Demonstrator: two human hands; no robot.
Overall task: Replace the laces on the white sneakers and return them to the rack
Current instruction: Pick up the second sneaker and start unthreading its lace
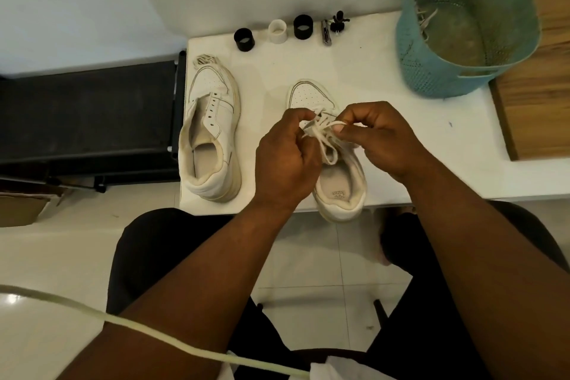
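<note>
Both hands' fingers, left hand (285,160) and right hand (381,139), pinch the lace (320,133) over the table-edge sneaker (336,185).

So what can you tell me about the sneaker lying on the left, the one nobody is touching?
The left sneaker is white and looks like leather, a bit yellowed at the sole. It stands upright on the white table near its left edge, toe pointing away from the person. Its eyelets are empty, the tongue lies open, and a bundle of lace rests at its toe. Neither hand touches it.
</note>
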